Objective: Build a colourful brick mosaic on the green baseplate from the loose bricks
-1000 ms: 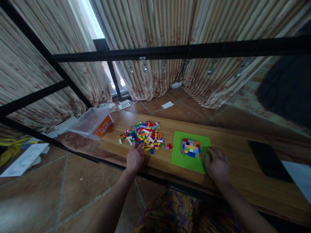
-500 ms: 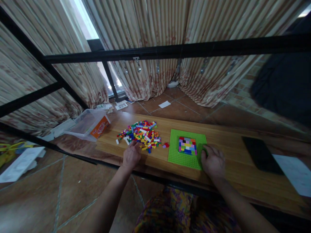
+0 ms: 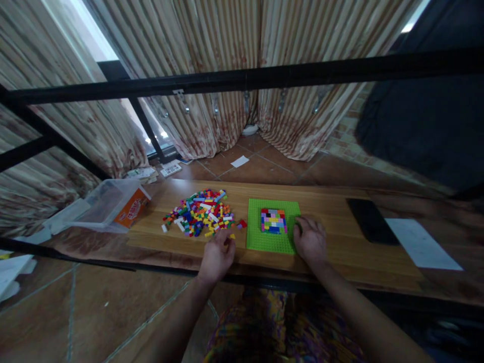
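My left hand (image 3: pixel 218 254) is closed in a pinch on a small yellow toy brick (image 3: pixel 232 236), just in front of a heap of mixed toy bricks (image 3: pixel 204 209). The green studded baseplate (image 3: pixel 254 239) lies flat on the wooden table. Near its middle sits a block of coloured bricks (image 3: pixel 273 220), with red, orange, pink, yellow, white and blue among them. My right hand (image 3: pixel 310 239) grips the baseplate's right edge with curled fingers, the thumb toward the studs. A red brick (image 3: pixel 244 223) lies between the heap and the baseplate.
A clear plastic box (image 3: pixel 102 204) with an orange label stands at the table's left end. Toward the right are a black flat slab (image 3: pixel 372 222) and a white sheet of paper (image 3: pixel 423 244). A black metal bar (image 3: pixel 227 80) crosses beyond the table, before striped curtains (image 3: pixel 212 40).
My left hand has moved right and back from the heap, and a yellow brick now shows at its fingertips. My right hand stays at the baseplate's edge. The whole view has shifted.
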Motion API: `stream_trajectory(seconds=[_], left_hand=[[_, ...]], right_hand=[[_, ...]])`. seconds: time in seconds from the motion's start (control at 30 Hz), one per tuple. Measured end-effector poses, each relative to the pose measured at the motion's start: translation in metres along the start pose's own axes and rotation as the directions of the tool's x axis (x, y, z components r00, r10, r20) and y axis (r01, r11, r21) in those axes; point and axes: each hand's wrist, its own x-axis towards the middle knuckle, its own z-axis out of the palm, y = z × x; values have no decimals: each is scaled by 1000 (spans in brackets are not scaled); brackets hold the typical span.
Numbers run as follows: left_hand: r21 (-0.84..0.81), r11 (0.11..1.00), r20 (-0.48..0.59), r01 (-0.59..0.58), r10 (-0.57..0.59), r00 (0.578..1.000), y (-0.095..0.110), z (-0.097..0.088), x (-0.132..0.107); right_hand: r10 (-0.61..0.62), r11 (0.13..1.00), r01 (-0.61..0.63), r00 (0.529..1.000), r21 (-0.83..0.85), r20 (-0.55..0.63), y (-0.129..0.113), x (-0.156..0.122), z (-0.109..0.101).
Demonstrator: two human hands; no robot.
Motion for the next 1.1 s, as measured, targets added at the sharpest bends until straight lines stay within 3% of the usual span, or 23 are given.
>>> stream_trajectory(seconds=[0.13, 0.37, 0.57, 0.83, 1.0, 1.1], left_hand=[[-86, 995, 47, -55, 59, 997, 26, 31, 6], [37, 997, 144, -75, 69, 987, 48, 62, 23], [166, 976, 230, -142, 102, 968, 49, 73, 35], [206, 952, 245, -227, 175, 954, 42, 83, 41], [151, 959, 215, -240, 206, 955, 38, 85, 43], [54, 984, 166, -169, 158, 973, 36, 87, 44]], right_hand=[[14, 1000, -14, 1000, 0, 12, -1, 0, -2], [26, 999, -27, 1000, 19, 7, -3, 2, -3], [36, 999, -37, 999, 31, 22, -5, 2, -4], [20, 999, -20, 1000, 25, 12, -3, 2, -3], [21, 999, -21, 1000, 34, 5, -3, 2, -2], [26, 999, -26, 1000, 32, 1, -3, 1, -2]])
